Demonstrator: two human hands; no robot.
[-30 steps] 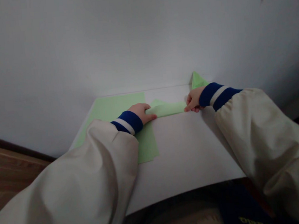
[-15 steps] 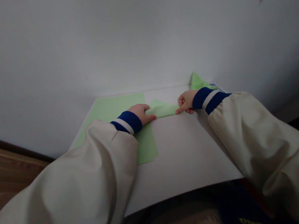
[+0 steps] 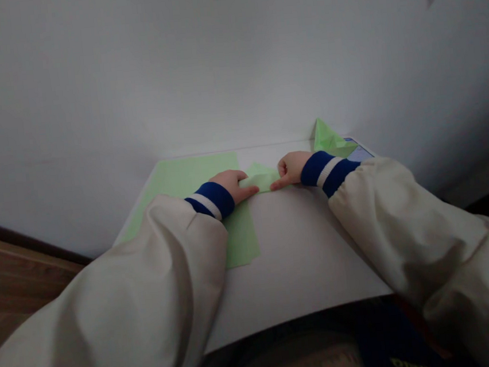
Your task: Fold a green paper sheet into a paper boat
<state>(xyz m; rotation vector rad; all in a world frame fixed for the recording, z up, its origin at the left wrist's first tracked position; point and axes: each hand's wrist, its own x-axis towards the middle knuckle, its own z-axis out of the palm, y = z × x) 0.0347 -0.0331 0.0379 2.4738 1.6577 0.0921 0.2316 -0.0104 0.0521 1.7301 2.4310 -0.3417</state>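
A light green folded paper (image 3: 262,180) lies on the white table, its peak pointing at the wall and a folded strip along its near edge. My left hand (image 3: 234,185) grips the left end, thumb on top of the strip. On the right part of the same strip presses the thumb of my right hand (image 3: 291,168), whose other fingers are curled. Both thumbs lie close together along the near edge. The paper's right end is partly hidden behind my right hand.
Flat green paper sheets (image 3: 195,170) spread over the table's left side, partly beneath my left arm. A folded green paper shape (image 3: 329,140) stands at the back right, beside a flat item with a blue edge (image 3: 360,152). The wall (image 3: 233,63) borders the white table (image 3: 303,258).
My right hand has slid left along the folded strip, closer to my left hand. The left hand has barely moved. More of the folded shape at the back right shows.
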